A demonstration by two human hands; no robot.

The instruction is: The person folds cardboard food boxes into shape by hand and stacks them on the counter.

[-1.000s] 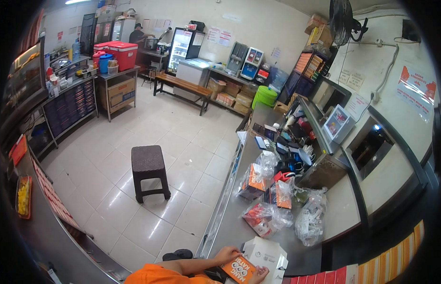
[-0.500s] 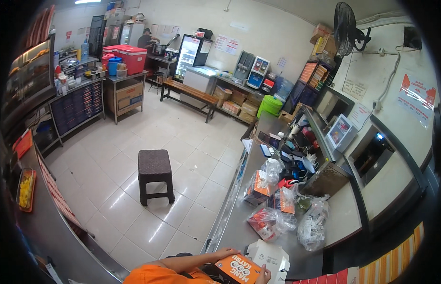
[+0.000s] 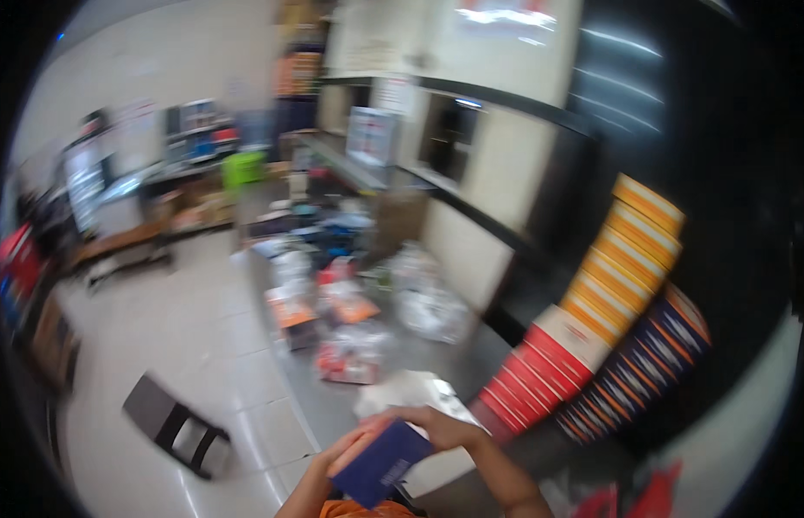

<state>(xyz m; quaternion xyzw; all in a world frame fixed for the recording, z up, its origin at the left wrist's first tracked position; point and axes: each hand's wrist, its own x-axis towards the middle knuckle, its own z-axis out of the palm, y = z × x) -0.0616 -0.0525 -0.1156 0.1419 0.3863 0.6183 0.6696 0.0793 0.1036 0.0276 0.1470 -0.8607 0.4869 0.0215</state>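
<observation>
Both my hands hold a small flat carton (image 3: 383, 464) just above the near end of the steel counter (image 3: 471, 345). Its dark blue face is turned up and an orange edge shows on the left. My left hand (image 3: 340, 456) grips the left edge. My right hand (image 3: 443, 426) lies over the top right corner. The picture is blurred, so finer detail on the carton cannot be made out.
Leaning rows of flat cartons, red and white (image 3: 540, 375), orange and yellow (image 3: 626, 250) and dark blue (image 3: 657, 363), stand at the right. Plastic bags (image 3: 428, 302) and orange packets (image 3: 291, 312) crowd the counter. A dark stool (image 3: 173, 423) stands on the tiled floor at left.
The view has swung right and down and is now blurred. The carton has been turned from its orange printed face to its dark blue face, and now both hands are on it.
</observation>
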